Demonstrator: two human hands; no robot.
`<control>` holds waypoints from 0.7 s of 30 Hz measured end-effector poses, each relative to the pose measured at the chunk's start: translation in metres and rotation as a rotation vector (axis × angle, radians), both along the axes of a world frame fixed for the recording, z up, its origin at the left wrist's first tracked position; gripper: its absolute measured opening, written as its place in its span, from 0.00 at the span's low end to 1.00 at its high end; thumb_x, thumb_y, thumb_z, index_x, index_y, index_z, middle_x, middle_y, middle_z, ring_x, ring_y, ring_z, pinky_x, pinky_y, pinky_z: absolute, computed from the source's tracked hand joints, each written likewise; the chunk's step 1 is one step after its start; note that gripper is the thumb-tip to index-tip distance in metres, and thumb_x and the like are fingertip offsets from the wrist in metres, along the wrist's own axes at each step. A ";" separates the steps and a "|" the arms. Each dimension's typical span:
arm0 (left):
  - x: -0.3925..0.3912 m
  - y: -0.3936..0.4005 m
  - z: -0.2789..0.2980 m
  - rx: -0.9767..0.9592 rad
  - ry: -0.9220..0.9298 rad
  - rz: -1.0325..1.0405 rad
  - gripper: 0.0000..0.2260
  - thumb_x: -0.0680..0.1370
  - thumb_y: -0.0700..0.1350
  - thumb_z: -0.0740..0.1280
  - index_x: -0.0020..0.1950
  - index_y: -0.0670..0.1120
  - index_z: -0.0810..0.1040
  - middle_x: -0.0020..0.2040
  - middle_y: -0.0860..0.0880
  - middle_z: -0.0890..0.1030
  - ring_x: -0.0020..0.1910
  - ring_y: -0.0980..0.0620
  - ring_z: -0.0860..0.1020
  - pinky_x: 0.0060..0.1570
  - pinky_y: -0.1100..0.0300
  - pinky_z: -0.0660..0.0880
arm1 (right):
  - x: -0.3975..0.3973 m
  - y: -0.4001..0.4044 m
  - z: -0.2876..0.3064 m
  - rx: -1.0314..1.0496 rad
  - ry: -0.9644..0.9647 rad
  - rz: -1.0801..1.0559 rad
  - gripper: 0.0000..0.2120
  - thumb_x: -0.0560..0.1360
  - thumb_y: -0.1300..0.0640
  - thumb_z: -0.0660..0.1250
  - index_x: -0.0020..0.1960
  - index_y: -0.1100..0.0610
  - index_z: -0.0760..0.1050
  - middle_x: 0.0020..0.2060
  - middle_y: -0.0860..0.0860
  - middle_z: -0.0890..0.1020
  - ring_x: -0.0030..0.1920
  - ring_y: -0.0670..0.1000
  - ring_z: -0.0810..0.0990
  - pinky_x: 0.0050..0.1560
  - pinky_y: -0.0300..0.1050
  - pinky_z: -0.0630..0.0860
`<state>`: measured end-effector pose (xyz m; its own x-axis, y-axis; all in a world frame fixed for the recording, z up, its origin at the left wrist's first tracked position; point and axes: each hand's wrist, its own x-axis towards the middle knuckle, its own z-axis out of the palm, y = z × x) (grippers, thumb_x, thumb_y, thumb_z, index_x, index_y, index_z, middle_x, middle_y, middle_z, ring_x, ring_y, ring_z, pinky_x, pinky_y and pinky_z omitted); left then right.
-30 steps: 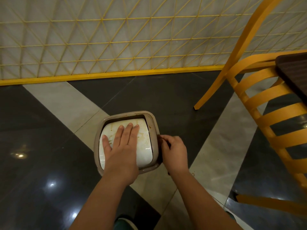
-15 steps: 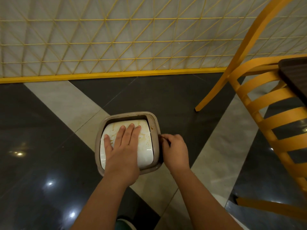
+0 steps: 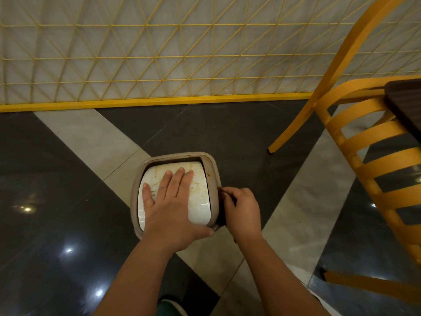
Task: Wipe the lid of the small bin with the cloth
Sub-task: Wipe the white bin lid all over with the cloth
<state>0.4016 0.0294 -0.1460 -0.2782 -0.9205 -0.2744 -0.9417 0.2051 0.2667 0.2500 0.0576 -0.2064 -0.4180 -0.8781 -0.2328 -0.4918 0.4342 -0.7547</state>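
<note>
The small bin [image 3: 175, 192] stands on the floor [image 3: 239, 137], on the seam where a pale diagonal tile strip meets the dark glossy tiles. Its white lid [image 3: 200, 190] sits inside a beige rim [image 3: 177, 155] and is streaked and speckled with brownish stains. The left hand [image 3: 169, 206] lies flat on the lid, palm down, fingers straight and spread, their tips reaching toward the far edge; its grip is slack, closing round nothing. The right hand [image 3: 242, 210] is at the bin's right side, touching the rim, with fingers curled inward; something dark shows between the fingers and the bin, but I cannot tell what it is or whether that grip is clamped on it. Both forearms come in from the near edge of the view, bare. Past the bin, a yellow lattice screen [image 3: 159, 53] on a yellow base rail runs along the wall. Off to the right stands a yellow slatted chair [image 3: 364, 156], one leg planted on the dark tile well clear of the bin, and the dark corner of a worktop [image 3: 407, 103] juts in above the chair's slats. Ceiling lights glint on the dark tiles at the left.
</note>
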 end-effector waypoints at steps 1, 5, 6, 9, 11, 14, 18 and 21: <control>0.000 -0.001 0.000 -0.013 0.028 0.014 0.50 0.61 0.76 0.56 0.76 0.57 0.39 0.77 0.57 0.42 0.76 0.53 0.38 0.70 0.43 0.33 | 0.000 -0.003 -0.002 -0.009 -0.006 -0.007 0.11 0.80 0.54 0.61 0.60 0.47 0.78 0.48 0.43 0.71 0.45 0.41 0.74 0.44 0.29 0.69; 0.002 -0.001 -0.007 -0.069 0.049 0.046 0.41 0.65 0.74 0.39 0.76 0.59 0.41 0.78 0.57 0.44 0.76 0.54 0.39 0.71 0.42 0.35 | 0.008 0.028 -0.008 -0.043 -0.107 -0.007 0.10 0.79 0.55 0.62 0.58 0.44 0.76 0.49 0.43 0.73 0.44 0.43 0.78 0.43 0.36 0.79; 0.002 -0.001 -0.008 -0.073 0.044 0.043 0.40 0.66 0.74 0.38 0.75 0.59 0.40 0.78 0.57 0.43 0.76 0.54 0.39 0.71 0.42 0.35 | 0.011 0.041 -0.011 -0.047 -0.137 -0.023 0.10 0.79 0.55 0.62 0.56 0.44 0.77 0.49 0.43 0.73 0.44 0.44 0.79 0.43 0.38 0.81; 0.001 0.000 -0.010 -0.066 0.034 0.040 0.40 0.66 0.74 0.39 0.75 0.59 0.40 0.78 0.57 0.43 0.76 0.54 0.39 0.70 0.43 0.34 | 0.013 0.055 -0.012 -0.021 -0.118 -0.059 0.10 0.78 0.54 0.63 0.56 0.46 0.79 0.48 0.40 0.73 0.45 0.42 0.79 0.49 0.39 0.80; 0.001 -0.001 -0.009 -0.063 0.029 0.037 0.41 0.65 0.74 0.39 0.76 0.59 0.41 0.78 0.57 0.44 0.76 0.54 0.39 0.70 0.43 0.34 | 0.009 0.039 -0.009 -0.024 -0.138 -0.036 0.09 0.79 0.53 0.62 0.57 0.46 0.78 0.48 0.40 0.72 0.43 0.43 0.80 0.43 0.41 0.81; 0.000 -0.001 -0.010 -0.062 0.030 0.043 0.41 0.64 0.74 0.39 0.76 0.59 0.43 0.78 0.57 0.45 0.76 0.54 0.40 0.71 0.42 0.35 | -0.001 -0.002 -0.003 -0.009 -0.062 0.011 0.10 0.80 0.53 0.61 0.58 0.44 0.78 0.49 0.42 0.73 0.44 0.42 0.76 0.47 0.40 0.78; 0.000 -0.002 -0.011 -0.061 0.027 0.049 0.42 0.64 0.74 0.39 0.76 0.59 0.43 0.78 0.57 0.46 0.76 0.54 0.41 0.71 0.42 0.36 | -0.004 -0.011 -0.003 -0.007 -0.045 0.025 0.11 0.80 0.53 0.61 0.59 0.45 0.77 0.51 0.44 0.73 0.45 0.40 0.74 0.43 0.29 0.70; 0.000 -0.002 -0.010 -0.055 0.041 0.050 0.42 0.64 0.74 0.40 0.76 0.59 0.44 0.78 0.58 0.46 0.76 0.54 0.41 0.71 0.42 0.36 | 0.001 0.028 -0.011 -0.001 -0.130 0.041 0.10 0.79 0.52 0.61 0.57 0.43 0.77 0.50 0.42 0.73 0.42 0.43 0.79 0.39 0.35 0.79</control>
<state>0.4021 0.0277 -0.1564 -0.2415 -0.9470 -0.2119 -0.9396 0.1736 0.2951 0.2514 0.0857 -0.2170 -0.3480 -0.8941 -0.2817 -0.4070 0.4148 -0.8138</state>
